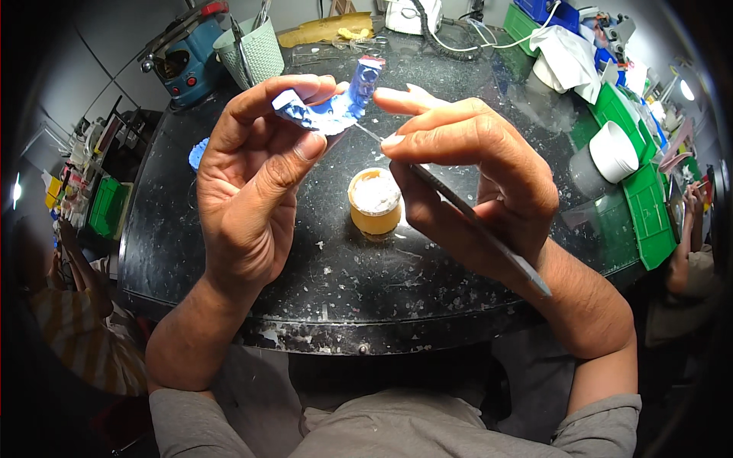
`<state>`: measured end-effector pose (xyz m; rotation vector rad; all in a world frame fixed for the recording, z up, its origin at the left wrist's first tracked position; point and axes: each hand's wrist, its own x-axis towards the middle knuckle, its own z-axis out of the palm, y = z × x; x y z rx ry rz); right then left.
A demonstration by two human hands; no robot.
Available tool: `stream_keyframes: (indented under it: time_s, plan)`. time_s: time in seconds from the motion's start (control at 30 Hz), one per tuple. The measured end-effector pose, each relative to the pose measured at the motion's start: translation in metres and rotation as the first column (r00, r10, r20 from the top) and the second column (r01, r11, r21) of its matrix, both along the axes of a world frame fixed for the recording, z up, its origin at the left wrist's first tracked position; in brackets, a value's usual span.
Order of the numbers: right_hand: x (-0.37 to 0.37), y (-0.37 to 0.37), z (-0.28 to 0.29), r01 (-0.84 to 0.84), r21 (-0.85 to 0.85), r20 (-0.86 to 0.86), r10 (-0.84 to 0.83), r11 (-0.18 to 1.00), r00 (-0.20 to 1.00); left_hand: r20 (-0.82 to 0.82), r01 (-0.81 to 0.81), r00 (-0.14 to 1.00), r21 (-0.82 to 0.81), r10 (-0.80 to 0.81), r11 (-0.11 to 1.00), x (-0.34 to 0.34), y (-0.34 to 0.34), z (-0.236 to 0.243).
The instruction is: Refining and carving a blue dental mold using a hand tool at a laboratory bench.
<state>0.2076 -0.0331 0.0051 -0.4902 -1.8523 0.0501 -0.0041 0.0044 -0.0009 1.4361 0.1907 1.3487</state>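
Note:
Up in my left hand (252, 191), fingers and thumb grip a blue dental model (321, 113) with an upright block at its right end. My right hand (477, 183) is closed on a long metal tool (481, 225), whose thin tip points up-left to the underside of the model near its middle. Between my hands, on the black bench (336, 294), stands a yellow pot (372, 217) with white material on top. Another blue piece (196, 156) lies behind my left wrist, partly hidden.
Blue-grey machine (179, 72), mint basket (252, 53) and white device (405, 17) line the back. Green trays (645, 221), a white bowl (611, 145) and crumpled white sheet (569, 57) are at right. People work on both sides: a striped sleeve (69, 320), a hand (691, 202).

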Motion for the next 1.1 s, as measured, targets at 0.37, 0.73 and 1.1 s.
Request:
stream_keyframes:
  time_s: [0.37,0.73,1.1]
  plan:
    - [0.003,0.0001,0.0005,0.009,0.013,0.061,-0.01,1.0,0.998,-0.03,-0.095,0.995,0.031,0.096,0.995,0.0009,-0.0049,0.0008]
    - [0.0075,0.0022,0.0003,0.001,0.003,0.099,-0.002,1.0,0.995,-0.049,-0.103,0.993,0.046,0.105,0.994,0.0007,-0.0062,0.0017]
    - [0.0018,0.0015,0.002,0.029,0.035,0.07,-0.031,0.999,0.997,-0.057,-0.1,0.993,0.06,0.103,0.993,-0.0006,-0.0053,0.0015]
